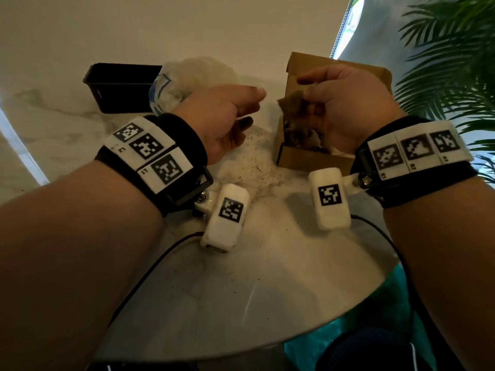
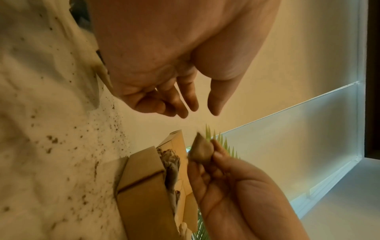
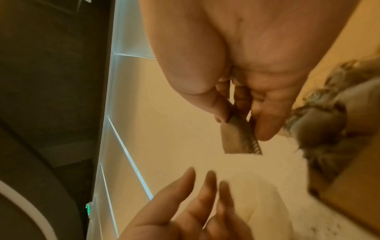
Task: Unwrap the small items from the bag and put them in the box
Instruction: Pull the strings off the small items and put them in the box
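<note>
My right hand (image 1: pixel 304 96) pinches a small brown item (image 1: pixel 290 105) between thumb and fingers, above the left edge of an open cardboard box (image 1: pixel 308 159). The box holds several brownish items (image 1: pixel 302 136). In the right wrist view the same item (image 3: pixel 236 139) hangs from my right hand (image 3: pixel 240 126). My left hand (image 1: pixel 254 108) hovers just left of it, fingers relaxed and empty; the left wrist view shows this left hand (image 2: pixel 200 112) above the item (image 2: pixel 201 151). A crumpled clear plastic bag (image 1: pixel 182 79) lies behind my left hand.
White crumpled paper (image 1: pixel 249 162) speckled with dark crumbs lies on the marble table (image 1: pixel 267 277) between my wrists. A black rectangular bin (image 1: pixel 120 87) stands at the back left. Palm leaves (image 1: pixel 450 62) reach in from the right. The table's rounded edge is close in front.
</note>
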A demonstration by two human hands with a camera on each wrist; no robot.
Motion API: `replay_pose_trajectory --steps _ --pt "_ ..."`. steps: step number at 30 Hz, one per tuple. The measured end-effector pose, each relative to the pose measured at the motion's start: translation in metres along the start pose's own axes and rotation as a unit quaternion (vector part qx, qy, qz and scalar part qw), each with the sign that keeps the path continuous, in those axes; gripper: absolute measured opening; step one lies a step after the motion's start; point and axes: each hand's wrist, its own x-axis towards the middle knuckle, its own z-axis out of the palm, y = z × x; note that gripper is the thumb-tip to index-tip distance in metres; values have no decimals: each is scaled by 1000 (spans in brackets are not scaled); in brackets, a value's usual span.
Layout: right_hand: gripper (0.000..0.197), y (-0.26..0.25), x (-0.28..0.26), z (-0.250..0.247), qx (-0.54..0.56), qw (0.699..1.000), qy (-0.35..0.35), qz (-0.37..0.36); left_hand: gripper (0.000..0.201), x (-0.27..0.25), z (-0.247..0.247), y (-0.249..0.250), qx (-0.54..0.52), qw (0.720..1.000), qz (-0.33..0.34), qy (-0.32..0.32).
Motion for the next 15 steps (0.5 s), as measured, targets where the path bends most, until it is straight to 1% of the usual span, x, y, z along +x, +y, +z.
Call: replay_pose_trajectory --steps 1,4,5,7,9,11,13,15 --pt "24 0 2 -6 -18 1000 14 -3 10 1 -2 2 -2 1000 6 13" --pt "27 1 7 -21 -165 985 45 -19 5 3 -11 11 7 998 41 50" --pt "25 1 6 -24 -210 977 42 -15 4 3 -14 13 7 996 55 63" --pt "19 2 3 -25 -277 960 19 13 10 4 -19 15 17 992 77 97" --pt "19 4 4 -26 -336 941 3 31 14 5 -24 17 39 988 87 124" --pt "24 5 4 -26 -383 923 -3 39 13 7 -28 19 109 981 93 130" --pt "28 4 3 -25 -409 911 -13 48 13 9 -33 21 206 965 107 122" --pt "33 3 3 -27 -428 902 -11 45 30 12 -37 24 265 944 123 150"
